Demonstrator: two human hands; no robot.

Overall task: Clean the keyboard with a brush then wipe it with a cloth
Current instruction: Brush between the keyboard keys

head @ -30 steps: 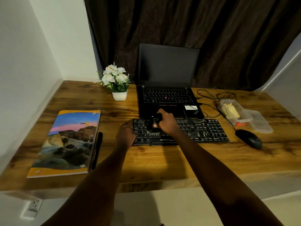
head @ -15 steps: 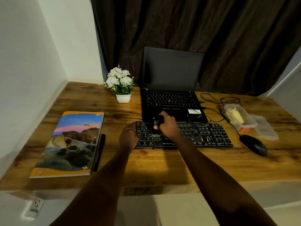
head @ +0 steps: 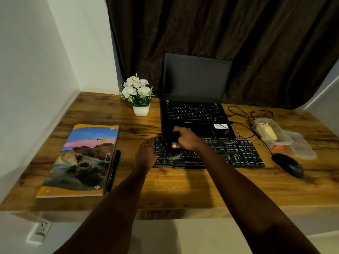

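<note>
Your right hand is wrapped around the black brush, whose bristles are down on the left part of the keyboard. The keyboard lies on the desk just in front of the laptop. Your left hand rests relaxed on the keyboard's left end.

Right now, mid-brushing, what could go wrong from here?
1. The laptop lies open right behind the keyboard; dust flicked away by the brush in the right hand may land on its keys.
2. The left hand only rests at the keyboard's left end, so hard strokes might shift it toward the mouse.
</note>
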